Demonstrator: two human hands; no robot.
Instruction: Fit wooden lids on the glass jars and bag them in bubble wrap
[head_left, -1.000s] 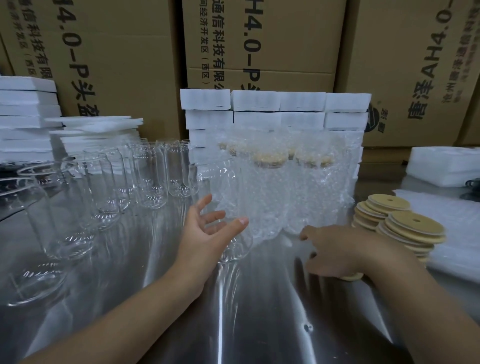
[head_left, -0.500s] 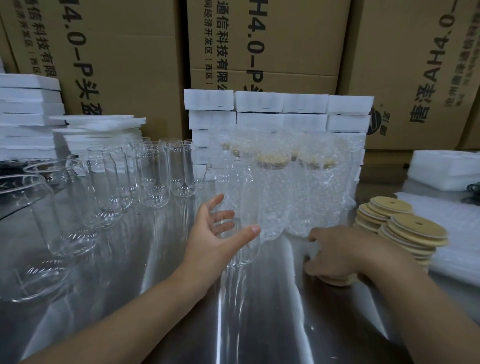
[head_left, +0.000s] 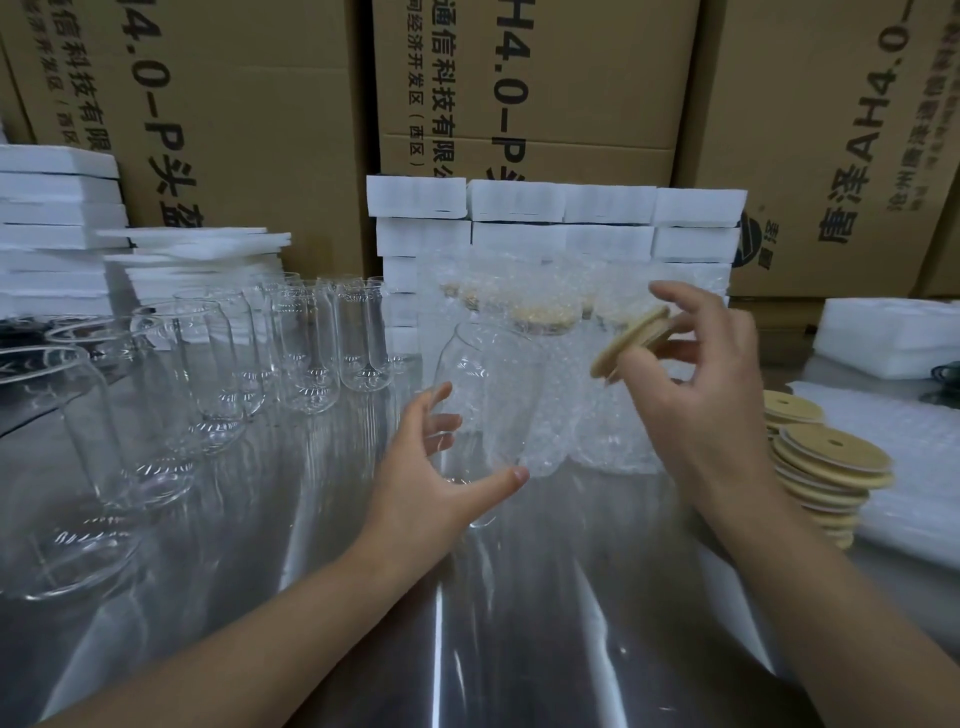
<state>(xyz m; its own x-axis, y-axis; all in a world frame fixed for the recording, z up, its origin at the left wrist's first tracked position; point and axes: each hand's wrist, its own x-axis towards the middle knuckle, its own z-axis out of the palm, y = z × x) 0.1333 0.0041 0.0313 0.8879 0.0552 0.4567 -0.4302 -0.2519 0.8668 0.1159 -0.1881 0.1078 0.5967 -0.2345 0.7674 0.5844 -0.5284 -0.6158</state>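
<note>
While my left hand (head_left: 441, 467) cups the lower half of the glass jar (head_left: 485, 374), I see the thumb lying across its near side and the fingers spread round the far side; how firmly they press I cannot tell. The jar stands upright on the steel table (head_left: 519, 649), open-mouthed and empty.

Up and to the right of that grip, my right hand (head_left: 696, 374) pinches a wooden lid (head_left: 631, 340) between thumb and fingertips. The lid is tilted, edge toward me, and sits above and to the right of the jar's mouth, apart from it.

Directly beyond both hands stands a cluster of bubble-wrapped jars (head_left: 587, 415), upright and touching one another. Pale lids show through the wrap at their tops.

Just outboard of my right wrist, a stack of wooden lids (head_left: 831, 457) leans a little, each disc with a small hole. Past it lie flat bubble wrap sheets (head_left: 914, 441).

Out to the left of the left hand, empty jars (head_left: 306, 353) stand in rows with nothing in them, the nearest ones looming large at the edge of view. Behind everything I see white foam blocks (head_left: 519, 208) stacked against printed cardboard boxes (head_left: 234, 104).
</note>
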